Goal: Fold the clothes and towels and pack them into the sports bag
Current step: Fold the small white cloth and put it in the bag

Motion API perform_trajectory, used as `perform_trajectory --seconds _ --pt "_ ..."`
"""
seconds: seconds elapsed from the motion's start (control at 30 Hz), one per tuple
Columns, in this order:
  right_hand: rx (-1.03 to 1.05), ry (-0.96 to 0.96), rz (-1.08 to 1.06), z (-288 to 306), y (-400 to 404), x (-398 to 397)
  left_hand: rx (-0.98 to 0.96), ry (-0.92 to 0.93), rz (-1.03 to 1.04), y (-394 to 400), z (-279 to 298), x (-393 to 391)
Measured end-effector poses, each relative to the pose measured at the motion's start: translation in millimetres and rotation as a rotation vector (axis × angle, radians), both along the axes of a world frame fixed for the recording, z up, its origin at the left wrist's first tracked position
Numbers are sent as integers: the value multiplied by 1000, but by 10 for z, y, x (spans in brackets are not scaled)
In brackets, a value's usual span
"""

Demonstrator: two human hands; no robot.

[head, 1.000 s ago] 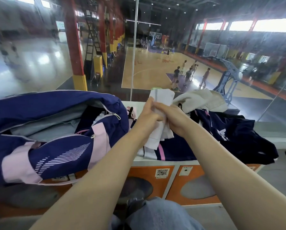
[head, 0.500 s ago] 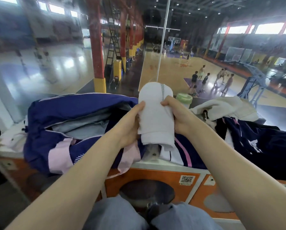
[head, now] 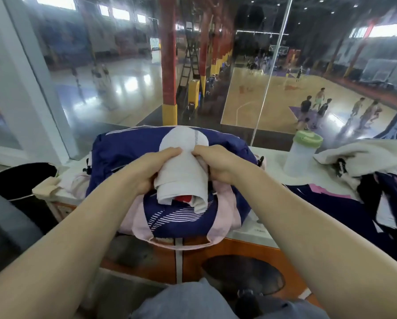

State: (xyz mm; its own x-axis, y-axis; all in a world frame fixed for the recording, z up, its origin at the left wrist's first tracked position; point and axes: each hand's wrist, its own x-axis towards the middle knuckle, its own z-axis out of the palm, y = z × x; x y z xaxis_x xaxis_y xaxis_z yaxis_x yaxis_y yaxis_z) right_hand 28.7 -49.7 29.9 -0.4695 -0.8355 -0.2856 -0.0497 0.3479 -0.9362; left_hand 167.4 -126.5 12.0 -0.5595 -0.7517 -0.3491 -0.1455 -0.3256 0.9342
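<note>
1. Your left hand (head: 146, 171) grips the left side of the rolled white towel (head: 183, 166), fingers curled over its top and thumb side tucked under.
2. Your right hand (head: 218, 165) pinches the towel's right side, fingers bent around the cloth; both hands are clamped on the same roll, close together.
3. The towel sits directly above the navy and pink sports bag (head: 123, 148), its lower end hanging over the bag's front panel with the white stripe print; a bit of red shows under that end.
4. The bag rests on the white countertop (head: 255, 231), its front pink strap drooping over the near edge above the orange cabinet front (head: 239, 247).
5. To your right, a frosted bottle with a green lid (head: 301, 155) stands near the bag's right end, apart from it.
6. Farther right, a pale towel (head: 363, 157) lies heaped on dark navy clothes (head: 382, 203) that spill over the counter's near edge.
7. To your left, a black round bin (head: 15, 180) sits just beyond the counter's left end.
8. A glass wall (head: 123, 88) rises immediately behind the bag, closing off the far side.
</note>
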Motion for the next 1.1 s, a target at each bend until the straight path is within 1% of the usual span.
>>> perform_trajectory --seconds 0.07,0.1,0.2,0.23,0.3,0.33,0.37,0.47,0.53,0.6,0.67,0.83,0.87,0.93,1.0,1.07,1.1 --pt "74 16 57 -145 -83 31 -53 -154 6 -119 -154 61" --pt "110 80 83 -217 -115 44 -68 -216 -12 -155 -243 90" --pt "155 486 192 -308 -192 90 -132 -362 -100 -257 -470 102" --pt "159 611 208 -311 -212 112 -208 -422 -117 -286 -492 88" --pt "183 761 212 -324 -253 134 -416 -557 -144 -338 -491 66" --pt "200 813 209 -331 -265 141 -507 -618 -171 -370 -486 45" --pt "216 853 204 -345 -274 140 -550 -660 -197 -388 -456 33" --pt "210 844 153 -406 -304 117 -709 -822 -192 -516 -406 -18" --pt "152 849 137 -447 -314 111 -752 -869 -173 -606 -376 -93" --pt "113 880 159 -498 -320 106 -805 -852 -160 -660 -298 -168" --pt "96 911 191 -529 -314 97 -777 -763 -150 -756 -227 -222" --pt "109 942 298 -517 -314 69 -567 -339 35 -843 43 -256" --pt "113 945 320 -496 -326 62 -516 -278 40 -852 86 -265" --pt "97 943 341 -449 -371 51 -480 -271 19 -855 139 -262" --pt "11 941 334 -402 -462 32 -476 -286 16 -885 113 -257" --pt "-98 892 282 -376 -610 4 -523 -287 24 -903 73 -264" --pt "-144 835 233 -385 -692 -14 -580 -312 25 -922 43 -263"
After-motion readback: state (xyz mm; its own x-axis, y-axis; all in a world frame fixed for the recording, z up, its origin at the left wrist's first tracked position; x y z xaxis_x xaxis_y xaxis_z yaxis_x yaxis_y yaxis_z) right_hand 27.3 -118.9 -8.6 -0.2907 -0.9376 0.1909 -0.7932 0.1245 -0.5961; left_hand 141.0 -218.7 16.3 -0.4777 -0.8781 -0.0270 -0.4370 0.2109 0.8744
